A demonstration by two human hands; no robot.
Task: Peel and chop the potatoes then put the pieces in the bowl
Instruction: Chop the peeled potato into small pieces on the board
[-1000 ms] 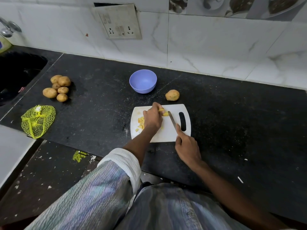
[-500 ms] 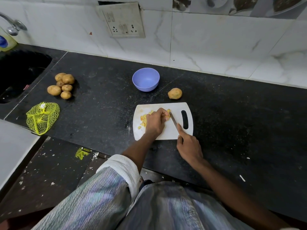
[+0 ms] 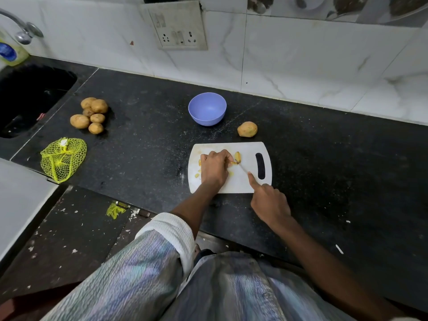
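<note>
A white cutting board [image 3: 249, 185] lies on the black counter. On it my left hand [image 3: 214, 169] curls over a peeled potato piece, fingers pinching it. Yellow cut pieces [image 3: 237, 156] lie beside the fingertips and at the hand's left edge. My right hand [image 3: 268, 201] grips a knife [image 3: 242, 167], index finger stretched along its spine, blade tip at the potato pieces. An empty lilac bowl [image 3: 207, 107] stands behind the board. One unpeeled potato [image 3: 247, 129] sits just beyond the board's far right corner.
Several unpeeled potatoes [image 3: 91, 114] are piled at the left, near a dark sink [image 3: 30, 96]. A yellow net bag [image 3: 63, 157] lies at the counter's front left edge. A socket plate [image 3: 178, 26] is on the tiled wall. Peel scraps litter the floor.
My view has shifted slightly. The knife blade has moved toward the potato under my left fingers, and a cut slice now lies free beside them.
</note>
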